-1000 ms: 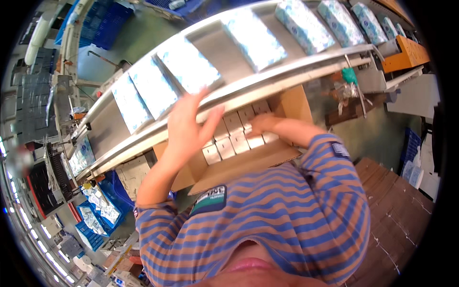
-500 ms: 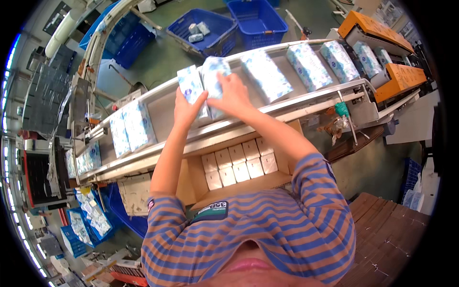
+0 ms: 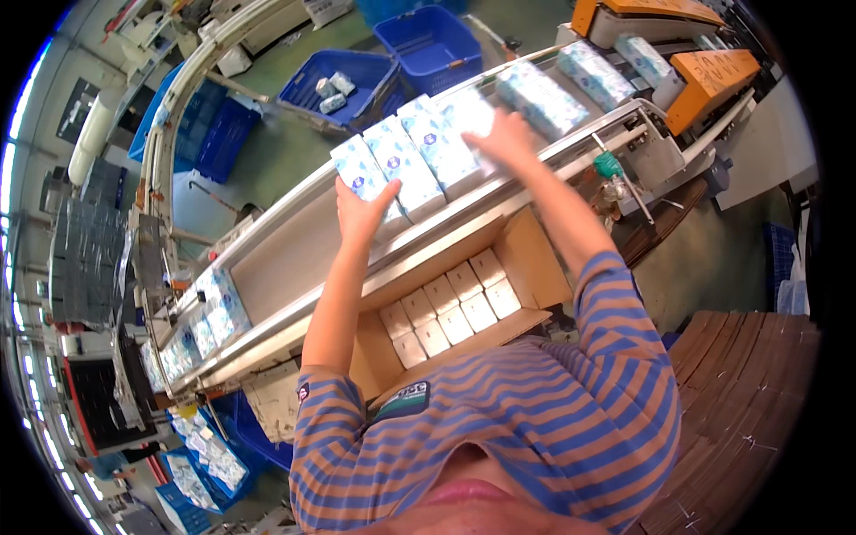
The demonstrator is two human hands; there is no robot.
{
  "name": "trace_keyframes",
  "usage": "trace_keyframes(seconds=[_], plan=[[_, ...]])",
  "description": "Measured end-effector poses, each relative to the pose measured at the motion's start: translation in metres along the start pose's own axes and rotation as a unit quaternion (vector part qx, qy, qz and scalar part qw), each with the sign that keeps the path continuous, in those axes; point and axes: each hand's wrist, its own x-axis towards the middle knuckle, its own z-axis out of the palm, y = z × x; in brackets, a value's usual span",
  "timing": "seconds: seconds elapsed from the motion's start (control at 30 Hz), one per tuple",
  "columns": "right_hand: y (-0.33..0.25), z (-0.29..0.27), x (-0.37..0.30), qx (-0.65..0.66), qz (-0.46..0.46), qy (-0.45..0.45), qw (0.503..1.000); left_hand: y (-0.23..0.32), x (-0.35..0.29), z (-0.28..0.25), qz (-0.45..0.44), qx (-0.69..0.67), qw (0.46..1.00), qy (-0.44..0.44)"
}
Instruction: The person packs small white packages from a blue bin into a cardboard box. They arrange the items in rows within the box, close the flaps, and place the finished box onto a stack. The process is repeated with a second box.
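My left hand (image 3: 361, 214) grips the near end of a white-and-blue wrapped tissue pack (image 3: 355, 168), its thumb over the top and its fingers along the left side. Two similar packs, a second tissue pack (image 3: 401, 160) and a third tissue pack (image 3: 434, 141), stand close beside it on the conveyor (image 3: 285, 227). Slightly smeared by motion, my right hand (image 3: 508, 143) is on the right side of a fourth tissue pack (image 3: 467, 111), thumb across its top. The row lies between my two hands.
More tissue packs (image 3: 542, 100) lie farther right, toward an orange machine (image 3: 713, 80). Grouped packs (image 3: 223, 299) are at the conveyor's left end. Below the conveyor, an open carton (image 3: 374, 343) holds rows of white packs. Blue baskets (image 3: 428, 45) stand behind; flattened cardboard (image 3: 740, 401) is stacked at right.
My right hand has moved right, from the second pack to the fourth. Four packs now form a row, where two were together. The packs at the left end have moved farther left.
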Motion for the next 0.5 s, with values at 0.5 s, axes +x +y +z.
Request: trace_keyframes(seconds=[0.5], plan=[[0.012, -0.043, 0.006, 0.058, -0.192, -0.122, 0.972, -0.029, -0.001, -0.038, -0.072, -0.057, 0.996, -0.019]])
